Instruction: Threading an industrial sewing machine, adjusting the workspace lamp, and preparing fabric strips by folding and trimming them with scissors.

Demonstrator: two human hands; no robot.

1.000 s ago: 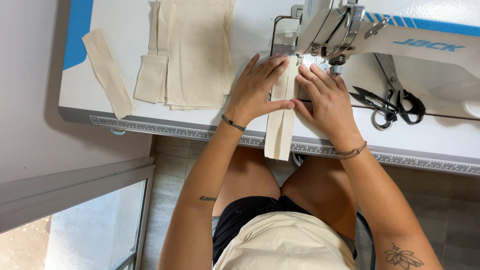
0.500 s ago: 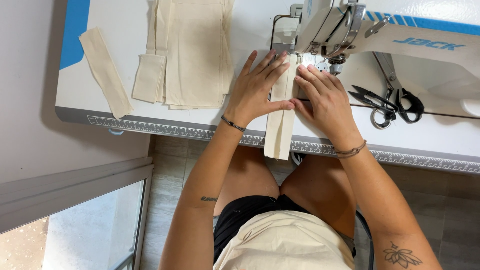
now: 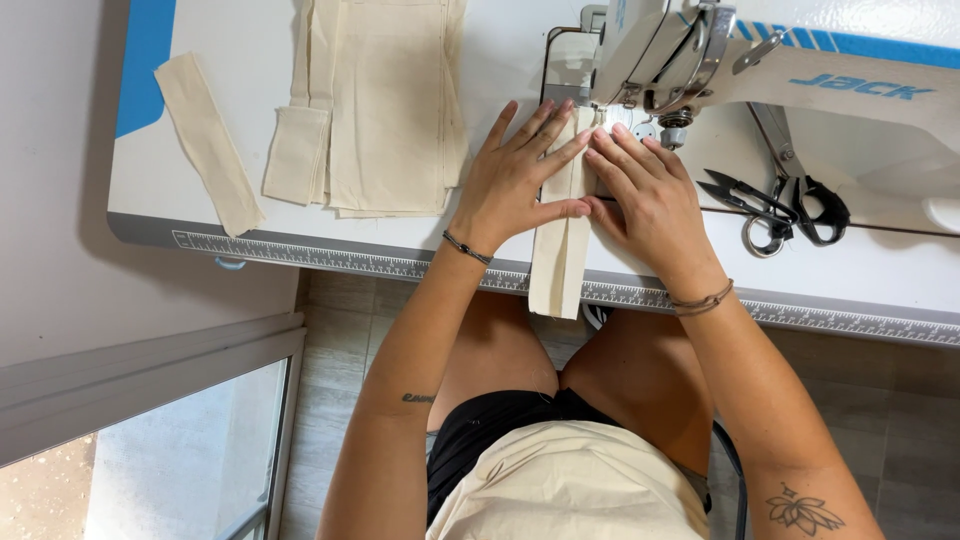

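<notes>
Two hands lie flat on a narrow cream fabric strip (image 3: 560,240) at the sewing machine (image 3: 700,60); left hand (image 3: 515,180) spread, fingers fanned over the strip's left edge, thumb tip meeting the right hand's thumb near the fold; right hand (image 3: 645,200) likewise open, palm down, fingertips close under the machine head beside the presser foot area. Neither hand pinches or grips anything; both press. Strip runs from under the needle area down across the tabletop (image 3: 880,270) and hangs over the front edge with its ruler markings, loose end dangling above the knees. Judged from its drape and creased fold line: light, soft woven cloth, limp, not slippery, likely to shift or skew if released; best steadied by flat pressure either side of the fold close to the needle, or picked up by pinching the long edges. Left of the hands, a stack of larger cream fabric pieces (image 3: 385,110) lies on the tabletop, with a small cut piece (image 3: 298,155) at its lower left corner and one separate long strip (image 3: 208,140) lying at an angle well apart near the blue edge. Right of the machine head, black-handled scissors (image 3: 790,200) and thread snips (image 3: 735,190) rest just beside each other. No containers in view; nothing is held in any bin or tray
</notes>
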